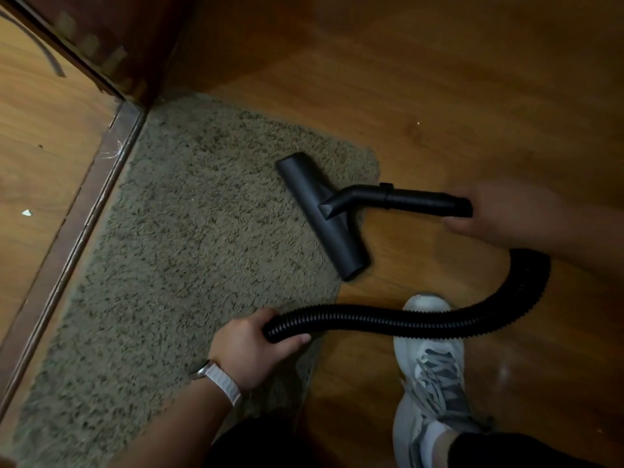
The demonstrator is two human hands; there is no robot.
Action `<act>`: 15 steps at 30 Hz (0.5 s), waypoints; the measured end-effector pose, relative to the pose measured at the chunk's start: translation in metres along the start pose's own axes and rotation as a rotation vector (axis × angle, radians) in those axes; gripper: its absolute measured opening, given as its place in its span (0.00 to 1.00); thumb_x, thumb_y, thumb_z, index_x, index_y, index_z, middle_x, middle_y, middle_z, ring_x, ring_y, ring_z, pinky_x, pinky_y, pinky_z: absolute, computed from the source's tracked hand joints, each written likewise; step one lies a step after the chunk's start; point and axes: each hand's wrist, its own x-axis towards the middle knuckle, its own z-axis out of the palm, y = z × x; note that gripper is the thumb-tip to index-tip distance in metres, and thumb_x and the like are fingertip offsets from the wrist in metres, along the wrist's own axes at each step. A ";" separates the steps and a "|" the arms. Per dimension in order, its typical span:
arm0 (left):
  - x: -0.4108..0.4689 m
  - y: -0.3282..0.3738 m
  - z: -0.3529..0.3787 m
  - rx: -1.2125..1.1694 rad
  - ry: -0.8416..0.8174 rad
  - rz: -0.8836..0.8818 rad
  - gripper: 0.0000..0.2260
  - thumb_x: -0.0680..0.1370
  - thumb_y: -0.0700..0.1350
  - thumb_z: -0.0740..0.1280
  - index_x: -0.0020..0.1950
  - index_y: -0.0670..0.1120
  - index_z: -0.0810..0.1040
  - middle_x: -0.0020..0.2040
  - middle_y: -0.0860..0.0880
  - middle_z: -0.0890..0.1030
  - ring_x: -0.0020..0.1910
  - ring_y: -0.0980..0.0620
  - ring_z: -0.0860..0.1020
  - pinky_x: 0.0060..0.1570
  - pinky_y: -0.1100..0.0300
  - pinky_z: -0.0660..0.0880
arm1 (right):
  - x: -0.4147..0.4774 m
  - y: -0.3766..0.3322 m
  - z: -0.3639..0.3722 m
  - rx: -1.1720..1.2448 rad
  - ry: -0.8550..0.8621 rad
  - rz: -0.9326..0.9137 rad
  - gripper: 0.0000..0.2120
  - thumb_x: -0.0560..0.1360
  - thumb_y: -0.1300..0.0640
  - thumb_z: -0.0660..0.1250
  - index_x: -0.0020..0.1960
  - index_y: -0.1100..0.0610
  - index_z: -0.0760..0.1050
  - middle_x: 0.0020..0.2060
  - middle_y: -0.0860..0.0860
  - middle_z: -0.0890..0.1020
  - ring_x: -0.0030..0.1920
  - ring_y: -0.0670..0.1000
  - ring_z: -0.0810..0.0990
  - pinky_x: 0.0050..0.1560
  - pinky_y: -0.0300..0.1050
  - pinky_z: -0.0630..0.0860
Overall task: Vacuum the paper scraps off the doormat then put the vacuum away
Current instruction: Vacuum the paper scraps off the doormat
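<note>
From my feed I look down on the doormat (185,248), a shaggy tan one lying against the wooden threshold (84,197) on the left, with its right edge on the wood floor (439,79). The vacuum's black floor head (320,214) rests across that right edge, its far end on the pile and its near end just past the mat's border. Its rigid tube (415,199) runs off to the right.

The left hand (250,349) is curled round the ribbed black hose (388,320), thumb on top and fingers underneath, and holds it just above the mat's near corner. From there the hose crosses over the toe of a grey laced shoe (435,373) and loops up to the right.

The right hand (513,211) is at the tube's rear end, with one finger showing below it (it is badly smeared by motion), so I cannot tell whether it grips the tube or only touches it.

A white watch band (224,383) sits on the left wrist. One white paper scrap (27,213) lies on the floor beyond the threshold, well apart from the mat.
</note>
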 end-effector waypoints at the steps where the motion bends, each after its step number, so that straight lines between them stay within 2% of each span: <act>1: -0.001 0.002 0.001 0.013 -0.010 -0.003 0.38 0.57 0.82 0.54 0.51 0.57 0.79 0.33 0.56 0.79 0.35 0.57 0.79 0.33 0.61 0.75 | -0.002 0.006 -0.001 -0.013 0.013 0.014 0.12 0.79 0.46 0.65 0.60 0.48 0.76 0.35 0.44 0.77 0.34 0.42 0.75 0.29 0.41 0.66; 4: -0.003 0.007 0.005 0.040 -0.034 0.004 0.38 0.57 0.81 0.53 0.50 0.56 0.78 0.33 0.55 0.77 0.35 0.55 0.79 0.33 0.59 0.76 | -0.006 0.017 -0.001 -0.012 0.012 0.066 0.13 0.79 0.47 0.65 0.61 0.49 0.76 0.36 0.46 0.78 0.33 0.44 0.76 0.28 0.41 0.66; 7: -0.005 0.010 0.006 0.034 -0.036 0.020 0.38 0.58 0.81 0.53 0.50 0.55 0.78 0.32 0.54 0.77 0.33 0.56 0.79 0.31 0.60 0.75 | -0.010 0.026 -0.001 -0.009 0.000 0.114 0.17 0.79 0.45 0.64 0.66 0.47 0.73 0.36 0.48 0.79 0.33 0.46 0.77 0.27 0.41 0.67; 11: -0.005 0.010 0.003 0.065 -0.029 0.017 0.38 0.58 0.81 0.53 0.52 0.55 0.79 0.32 0.56 0.77 0.35 0.55 0.80 0.32 0.61 0.75 | -0.017 0.028 0.011 0.011 0.056 0.122 0.20 0.79 0.44 0.64 0.69 0.46 0.71 0.34 0.47 0.79 0.31 0.46 0.77 0.26 0.40 0.67; 15: -0.004 0.010 -0.002 0.063 -0.043 -0.005 0.33 0.61 0.79 0.61 0.52 0.56 0.78 0.32 0.56 0.77 0.36 0.56 0.80 0.33 0.63 0.73 | -0.020 0.031 0.017 0.084 0.098 0.167 0.19 0.78 0.43 0.63 0.67 0.47 0.73 0.33 0.49 0.79 0.32 0.48 0.78 0.27 0.41 0.68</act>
